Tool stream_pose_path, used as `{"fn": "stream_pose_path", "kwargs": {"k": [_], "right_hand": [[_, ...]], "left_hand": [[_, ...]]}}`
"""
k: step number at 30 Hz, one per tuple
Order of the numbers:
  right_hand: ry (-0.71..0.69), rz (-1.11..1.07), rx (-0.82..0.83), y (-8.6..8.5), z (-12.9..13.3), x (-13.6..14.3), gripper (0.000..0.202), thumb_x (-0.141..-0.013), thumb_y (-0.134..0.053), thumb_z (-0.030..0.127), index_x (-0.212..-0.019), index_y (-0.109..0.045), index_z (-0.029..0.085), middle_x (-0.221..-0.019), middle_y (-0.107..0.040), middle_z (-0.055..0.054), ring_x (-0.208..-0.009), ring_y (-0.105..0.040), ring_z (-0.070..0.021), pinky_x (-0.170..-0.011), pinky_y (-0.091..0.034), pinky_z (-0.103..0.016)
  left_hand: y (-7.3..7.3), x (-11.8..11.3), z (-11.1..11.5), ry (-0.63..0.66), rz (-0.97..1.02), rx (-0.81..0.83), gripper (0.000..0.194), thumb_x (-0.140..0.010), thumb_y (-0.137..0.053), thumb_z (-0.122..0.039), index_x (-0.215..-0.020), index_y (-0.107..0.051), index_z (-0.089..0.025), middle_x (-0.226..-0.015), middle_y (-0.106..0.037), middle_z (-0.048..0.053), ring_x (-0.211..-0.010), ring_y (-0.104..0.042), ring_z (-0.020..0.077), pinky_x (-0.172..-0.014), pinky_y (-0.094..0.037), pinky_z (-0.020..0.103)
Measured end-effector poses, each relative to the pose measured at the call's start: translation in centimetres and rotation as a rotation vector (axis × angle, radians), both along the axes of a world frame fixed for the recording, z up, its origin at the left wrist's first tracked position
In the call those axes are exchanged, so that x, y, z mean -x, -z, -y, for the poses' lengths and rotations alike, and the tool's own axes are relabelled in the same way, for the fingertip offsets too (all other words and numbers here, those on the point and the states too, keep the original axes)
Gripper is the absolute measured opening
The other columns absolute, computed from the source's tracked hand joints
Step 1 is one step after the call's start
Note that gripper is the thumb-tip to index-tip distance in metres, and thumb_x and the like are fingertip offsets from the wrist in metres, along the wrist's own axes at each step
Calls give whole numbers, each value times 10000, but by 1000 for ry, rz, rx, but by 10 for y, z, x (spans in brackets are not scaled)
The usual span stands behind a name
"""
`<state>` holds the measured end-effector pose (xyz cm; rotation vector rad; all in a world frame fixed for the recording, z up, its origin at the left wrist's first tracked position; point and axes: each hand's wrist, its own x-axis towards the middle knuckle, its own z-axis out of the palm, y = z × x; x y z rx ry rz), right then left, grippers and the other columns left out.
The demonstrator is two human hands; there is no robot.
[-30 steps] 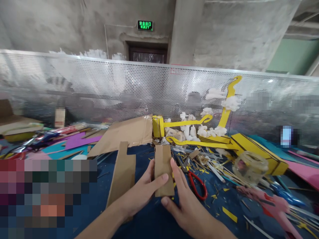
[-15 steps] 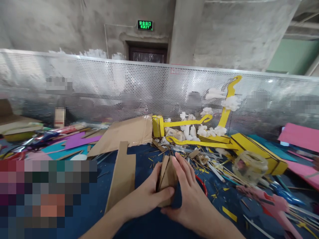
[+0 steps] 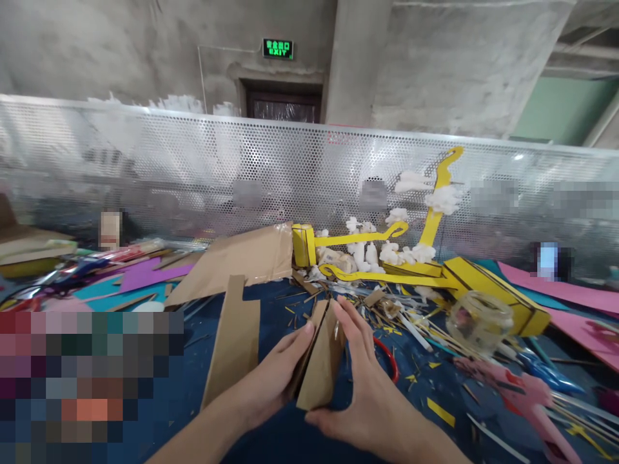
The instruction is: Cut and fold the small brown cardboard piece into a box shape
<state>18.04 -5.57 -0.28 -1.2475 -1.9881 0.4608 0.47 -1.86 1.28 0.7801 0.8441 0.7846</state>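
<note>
A folded brown cardboard piece (image 3: 319,367) stands between my hands above the blue table surface, with a dark gap running along its upper side. My left hand (image 3: 278,370) grips its left side, thumb lying along the edge and the other fingers hidden behind. My right hand (image 3: 362,367) clasps the right side, fingers stretched along the far part and thumb under the near lower corner. To the left lies a flat notched cardboard strip (image 3: 236,348). Partly behind my right hand is a red ring-shaped thing (image 3: 389,361).
A pink glue gun (image 3: 515,393), a clear jar (image 3: 480,322) and a yellow box shape (image 3: 503,293) lie on the right. Sticks and scraps (image 3: 387,306) litter the middle. A large cardboard sheet (image 3: 242,258) lies behind; a perforated metal panel (image 3: 193,167) bounds the far side.
My left thumb has moved off the cardboard's front face to its left edge, baring more of that face. At the far right, the pink sheet has lowered, uncovering a lit screen.
</note>
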Motion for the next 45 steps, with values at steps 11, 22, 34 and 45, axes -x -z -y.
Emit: {"fn": "stream_pose_path", "kwargs": {"k": [11,22,34,45], "right_hand": [[12,-3,-22,6,-2,1,1360,-635,-897,220,-1625,23,369,-1732,-26,-76,-1594,-63,-369,-1256,-238,-622],[-27,9,-25,7,-7,-3,1391,-635,-931,276,-1645,23,352,-1736,-50,-95,-1594,-64,-378,-1257,-222,-616],[-139,-358,-5,6,-7,-7,831,-1000,-609,430,-1646,-97,320,-1726,-188,-98,-1573,-226,-322,-1265,-261,-551],[-211,-841,268,-1,-24,-7,428,-976,-655,447,-1358,-566,277,-1254,-718,-86,-1004,-716,-246,-713,-604,-306]], "left_hand": [[4,0,0,-12,-44,-20,614,-952,-641,-545,-1445,-551,-190,-1275,-746,99,-1133,-689,245,-834,-525,289],[7,7,3,146,23,-120,807,-857,-730,-603,-1529,-438,-264,-1357,-672,110,-1046,-694,232,-844,-535,303],[4,8,2,173,-23,-161,900,-725,-723,-158,-1549,-372,-245,-1167,-693,82,-871,-694,217,-749,-544,320],[5,13,-1,359,135,-141,681,-868,-623,-211,-1500,-398,-327,-1044,-662,56,-858,-746,255,-633,-626,342]]}}
